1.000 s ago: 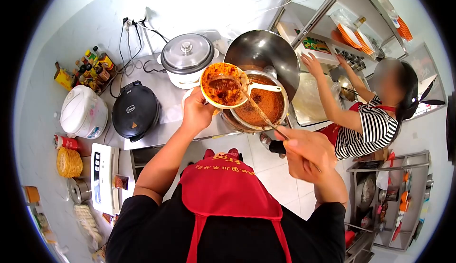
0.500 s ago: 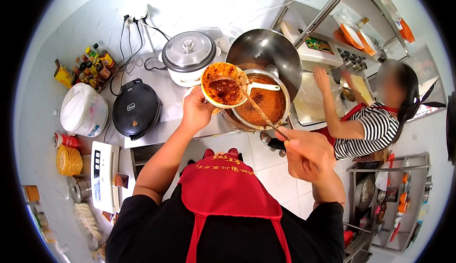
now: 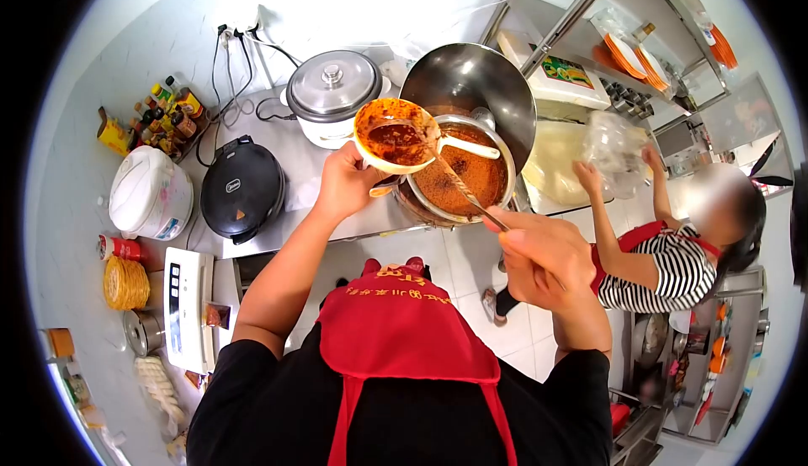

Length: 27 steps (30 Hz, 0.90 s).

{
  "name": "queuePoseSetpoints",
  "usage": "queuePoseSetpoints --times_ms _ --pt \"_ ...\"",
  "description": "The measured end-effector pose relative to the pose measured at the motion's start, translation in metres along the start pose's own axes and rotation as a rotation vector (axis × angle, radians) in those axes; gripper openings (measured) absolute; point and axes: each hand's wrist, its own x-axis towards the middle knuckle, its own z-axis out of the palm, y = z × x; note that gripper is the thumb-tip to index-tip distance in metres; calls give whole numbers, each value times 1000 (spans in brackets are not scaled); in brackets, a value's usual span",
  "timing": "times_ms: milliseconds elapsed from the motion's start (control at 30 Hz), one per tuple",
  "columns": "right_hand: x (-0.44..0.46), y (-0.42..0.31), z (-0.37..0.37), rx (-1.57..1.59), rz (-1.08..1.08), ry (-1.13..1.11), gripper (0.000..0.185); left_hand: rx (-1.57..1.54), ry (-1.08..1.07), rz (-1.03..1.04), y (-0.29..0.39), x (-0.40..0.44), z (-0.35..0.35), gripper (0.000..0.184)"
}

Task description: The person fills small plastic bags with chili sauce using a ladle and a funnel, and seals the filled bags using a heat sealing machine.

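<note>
My left hand (image 3: 343, 186) grips a bowl (image 3: 383, 159), orange-stained inside and holding dark red chili sauce. The bowl is tipped beside the rim of a metal pot (image 3: 510, 188) containing reddish-brown chili sauce. In my right hand (image 3: 547, 255) is a long thin utensil (image 3: 461, 186) with a twisted-looking shaft; its far end reaches into the bowl, and its kind is unclear. A white spoon handle (image 3: 473, 148) extends from beside the bowl over the pot. Behind the pot stands a large dark wok-like basin (image 3: 471, 74).
A lidded white cooker (image 3: 332, 95) stands behind the bowl, with a black electric griddle (image 3: 242, 190) further left. At right, a co-worker (image 3: 673, 255) in a striped shirt holds clear plastic (image 3: 619, 154) over a pale tray. A metal shelf post (image 3: 581, 15) rises nearby.
The bowl and utensil have shifted only slightly, both still in my hands. The co-worker has moved toward the lower right and now lifts clear plastic.
</note>
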Motion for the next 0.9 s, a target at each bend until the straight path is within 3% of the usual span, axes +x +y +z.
queuePoseSetpoints --times_ms 267,333,400,533,867,900 --pt "-6 2 -8 37 38 11 48 60 -3 34 4 5 1 21" --pt "-6 1 -8 60 33 19 48 33 -3 -53 5 1 1 21" --pt "-2 3 -6 21 21 -48 32 57 -3 0 -13 5 2 22" --pt "-6 1 -11 -23 42 -81 32 -2 -7 -19 -2 2 5 24" --pt "-15 6 -9 28 27 11 37 60 0 -38 -8 3 9 19" --pt "-18 7 -7 61 124 60 33 74 16 -28 -11 3 10 19"
